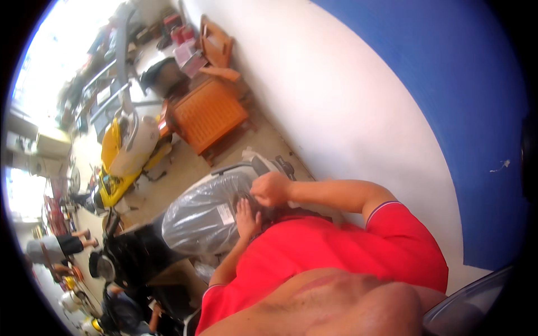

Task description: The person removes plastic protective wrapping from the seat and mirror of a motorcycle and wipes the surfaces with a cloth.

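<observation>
Seat [193, 218] inside clear plastic wrap [216, 193], left hand [247, 220] touching.

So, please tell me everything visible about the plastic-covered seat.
The seat looks dark, broad and rounded under clear, shiny, wrinkled plastic, with a white label on it. Black, scooter-like bodywork adjoins its left end. The left grip, an open bare hand, appears to rest on it; the right grip, a closed fist, is close by, contact unclear.

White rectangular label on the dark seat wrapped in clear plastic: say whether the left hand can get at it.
Probably yes: the bare left hand is just beside the label and nothing visible stands between them, though whether the clear plastic covers the label is unclear.
</observation>
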Motion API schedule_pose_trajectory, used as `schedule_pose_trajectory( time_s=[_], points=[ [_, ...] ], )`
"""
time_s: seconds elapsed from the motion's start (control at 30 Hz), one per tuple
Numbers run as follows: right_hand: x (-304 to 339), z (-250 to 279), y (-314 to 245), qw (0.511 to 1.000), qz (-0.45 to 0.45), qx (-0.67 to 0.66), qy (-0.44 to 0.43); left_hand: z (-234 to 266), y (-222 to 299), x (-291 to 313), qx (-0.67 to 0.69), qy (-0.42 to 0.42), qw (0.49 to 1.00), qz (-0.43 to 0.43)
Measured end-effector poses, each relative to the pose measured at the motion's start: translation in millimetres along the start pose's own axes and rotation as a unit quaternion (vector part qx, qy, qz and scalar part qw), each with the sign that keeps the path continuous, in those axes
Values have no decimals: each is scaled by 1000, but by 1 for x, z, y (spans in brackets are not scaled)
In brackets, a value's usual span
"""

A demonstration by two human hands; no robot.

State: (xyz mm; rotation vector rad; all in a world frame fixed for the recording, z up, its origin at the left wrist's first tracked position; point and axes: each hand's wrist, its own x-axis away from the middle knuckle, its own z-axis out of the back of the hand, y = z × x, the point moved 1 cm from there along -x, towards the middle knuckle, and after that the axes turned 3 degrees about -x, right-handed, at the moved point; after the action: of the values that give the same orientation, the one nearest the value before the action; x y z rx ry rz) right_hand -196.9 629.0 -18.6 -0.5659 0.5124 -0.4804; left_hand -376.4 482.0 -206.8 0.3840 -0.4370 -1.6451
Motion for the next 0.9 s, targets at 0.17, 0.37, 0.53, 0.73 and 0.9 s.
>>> schedule_pose_trajectory(
  time_s=[0.17, 0.37, 0.53, 0.73, 0.9],
  points=[
    [6, -4, 4, 1000, -2, -4, 13, 36, -37, -7, -152, -11, 985, 80],
    [3, -14, 5, 999, -32, -8, -32, 34, -135, 4, -114, 47, 940, 317],
    [-1, -2, 7, 999, -4, 7, -34, -3, -2, -105, -31, 132, 990, 32],
    [-4, -1, 4, 1000, -17, -26, 5, 43, -65, -149, -36, -42, 997, 62],
    [-2, -2, 5, 998, -38, -49, 33, 53, -147, -125, -98, 43, 956, 273]
  ],
)
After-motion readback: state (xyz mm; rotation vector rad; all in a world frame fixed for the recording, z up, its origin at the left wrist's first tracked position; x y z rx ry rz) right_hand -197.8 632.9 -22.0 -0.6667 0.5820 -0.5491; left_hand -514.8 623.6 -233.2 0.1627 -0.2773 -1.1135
